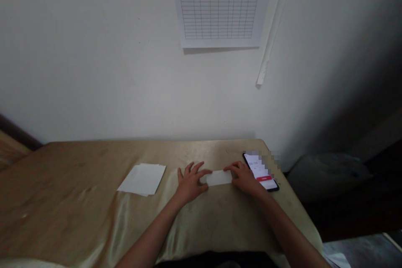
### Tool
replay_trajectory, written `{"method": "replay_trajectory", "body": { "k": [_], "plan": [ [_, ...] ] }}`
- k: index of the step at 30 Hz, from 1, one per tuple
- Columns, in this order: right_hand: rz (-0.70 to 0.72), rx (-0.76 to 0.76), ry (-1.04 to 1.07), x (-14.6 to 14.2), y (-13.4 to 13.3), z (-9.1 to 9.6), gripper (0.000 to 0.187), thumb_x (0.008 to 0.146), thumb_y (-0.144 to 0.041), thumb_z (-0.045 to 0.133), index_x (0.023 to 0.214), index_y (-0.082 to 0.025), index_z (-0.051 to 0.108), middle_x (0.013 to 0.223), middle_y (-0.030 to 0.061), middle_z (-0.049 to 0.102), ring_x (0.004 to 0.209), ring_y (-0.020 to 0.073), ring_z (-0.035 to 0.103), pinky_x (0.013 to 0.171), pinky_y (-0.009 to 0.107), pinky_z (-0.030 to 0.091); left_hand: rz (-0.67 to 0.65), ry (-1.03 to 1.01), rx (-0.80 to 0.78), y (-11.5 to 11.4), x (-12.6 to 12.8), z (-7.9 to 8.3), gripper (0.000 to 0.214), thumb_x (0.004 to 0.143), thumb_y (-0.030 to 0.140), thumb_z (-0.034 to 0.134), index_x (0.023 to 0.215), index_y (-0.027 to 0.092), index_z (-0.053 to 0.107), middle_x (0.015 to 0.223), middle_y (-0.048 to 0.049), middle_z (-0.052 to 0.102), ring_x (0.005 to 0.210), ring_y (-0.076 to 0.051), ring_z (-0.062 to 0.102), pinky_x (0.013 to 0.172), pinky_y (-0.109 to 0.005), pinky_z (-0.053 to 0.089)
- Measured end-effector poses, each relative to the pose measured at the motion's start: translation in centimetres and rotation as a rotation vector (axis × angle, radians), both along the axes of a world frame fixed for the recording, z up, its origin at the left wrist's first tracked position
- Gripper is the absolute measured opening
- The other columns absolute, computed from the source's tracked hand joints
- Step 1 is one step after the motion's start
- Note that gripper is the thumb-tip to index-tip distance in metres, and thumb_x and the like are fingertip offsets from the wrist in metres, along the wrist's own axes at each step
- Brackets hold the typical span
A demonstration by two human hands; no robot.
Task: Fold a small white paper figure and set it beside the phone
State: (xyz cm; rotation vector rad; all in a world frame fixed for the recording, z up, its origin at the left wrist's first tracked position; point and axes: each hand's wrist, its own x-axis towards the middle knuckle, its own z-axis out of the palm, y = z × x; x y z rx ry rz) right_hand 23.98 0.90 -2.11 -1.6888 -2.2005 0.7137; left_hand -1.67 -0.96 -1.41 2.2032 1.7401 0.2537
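A small folded strip of white paper (219, 178) lies on the tan cloth-covered table (78, 201). My left hand (191, 182) rests flat at the strip's left end, fingers spread, the thumb touching the paper. My right hand (243, 178) presses on the strip's right end with fingers curled down onto it. Both hands pin the paper to the cloth.
A stack of white paper sheets (143, 179) lies left of my hands. A phone (261, 171) with a lit screen sits by the table's right edge. A printed grid sheet (219, 6) hangs on the white wall behind. A dark chair or cushion (326, 173) stands to the right.
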Motion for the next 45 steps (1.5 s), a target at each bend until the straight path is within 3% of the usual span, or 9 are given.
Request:
{"method": "replay_trajectory", "body": {
  "k": [8, 13, 17, 20, 29, 35, 40, 45],
  "plan": [
    [-0.047, 0.142, 0.037, -0.5, -1.4, -0.5, 0.059, 0.071, -0.009, 0.056, 0.125, -0.031, 0.066, 0.124, 0.005, 0.055, 0.12, 0.0227, 0.047, 0.103, 0.036, 0.036, 0.01, -0.011, 0.076, -0.5, 0.2, -0.3, 0.051, 0.082, 0.033, 0.066, 0.127, 0.055, 0.059, 0.158, 0.0096, 0.04, 0.15, -0.034, 0.022, 0.113, -0.076, -0.001],
    [-0.061, 0.24, 0.024, -1.1, -2.3, -0.6, 0.045, 0.083, -0.017, 0.054, 0.125, -0.029, 0.066, 0.124, 0.0067, 0.056, 0.119, 0.0242, 0.047, 0.105, 0.039, 0.035, 0.017, -0.041, 0.091, -0.4, 0.2, -0.5, 0.05, 0.081, 0.044, 0.071, 0.129, 0.052, 0.059, 0.157, 0.0061, 0.041, 0.148, -0.036, 0.023, 0.113, -0.077, -0.002],
    [-0.072, 0.236, 0.01, -1.2, -2.3, -0.6, 0.047, 0.085, -0.025, 0.059, 0.132, -0.026, 0.062, 0.125, 0.0091, 0.056, 0.121, 0.0267, 0.047, 0.108, 0.042, 0.035, 0.029, -0.066, 0.072, -0.2, 0.1, -0.2, 0.06, 0.079, 0.045, 0.074, 0.136, 0.049, 0.055, 0.156, 0.0031, 0.044, 0.148, -0.036, 0.024, 0.113, -0.076, 0.0],
    [-0.08, 0.22, 0.009, -1.0, -2.0, -0.8, 0.049, 0.086, -0.026, 0.06, 0.135, -0.025, 0.06, 0.127, 0.0098, 0.055, 0.123, 0.0274, 0.047, 0.108, 0.042, 0.036, 0.034, -0.074, 0.06, -0.1, 0.1, 0.0, 0.056, 0.078, 0.046, 0.075, 0.132, 0.046, 0.06, 0.155, 0.0021, 0.045, 0.147, -0.036, 0.025, 0.113, -0.076, -0.001],
    [-0.066, 0.263, 0.095, -0.6, -1.7, -1.2, 0.035, 0.083, -0.023, 0.065, 0.117, -0.025, 0.069, 0.123, 0.0077, 0.059, 0.122, 0.0254, 0.049, 0.109, 0.04, 0.037, 0.008, -0.106, 0.094, 0.1, -0.2, -0.5, 0.051, 0.078, 0.044, 0.078, 0.127, 0.045, 0.064, 0.152, -0.0004, 0.049, 0.145, -0.036, 0.029, 0.112, -0.076, 0.001],
    [-0.089, 0.239, 0.095, -0.7, -1.6, -1.4, 0.051, 0.081, -0.02, 0.066, 0.132, -0.024, 0.061, 0.127, 0.0091, 0.057, 0.125, 0.0262, 0.047, 0.111, 0.041, 0.035, 0.001, -0.123, 0.098, 0.0, 0.0, 0.1, 0.049, 0.078, 0.038, 0.079, 0.124, 0.044, 0.065, 0.15, -0.0002, 0.051, 0.143, -0.034, 0.033, 0.113, -0.075, 0.004],
    [-0.074, 0.23, 0.1, -0.7, -1.7, -1.0, 0.035, 0.082, -0.021, 0.065, 0.116, -0.025, 0.068, 0.127, 0.0067, 0.059, 0.125, 0.0261, 0.047, 0.111, 0.042, 0.035, -0.024, -0.158, 0.1, 0.1, 0.2, 0.2, 0.04, 0.077, 0.033, 0.078, 0.115, 0.039, 0.068, 0.149, 0.0002, 0.052, 0.142, -0.032, 0.035, 0.115, -0.07, 0.008],
    [-0.049, 0.229, 0.102, -0.8, -1.6, -0.8, 0.051, 0.082, -0.016, 0.061, 0.131, -0.026, 0.06, 0.134, 0.0056, 0.059, 0.129, 0.0259, 0.045, 0.113, 0.043, 0.033, -0.03, -0.166, 0.087, 0.2, 0.0, -0.3, 0.032, 0.079, 0.035, 0.076, 0.111, 0.033, 0.068, 0.148, -0.0006, 0.054, 0.14, -0.031, 0.036, 0.115, -0.068, 0.01]
  ]
}}
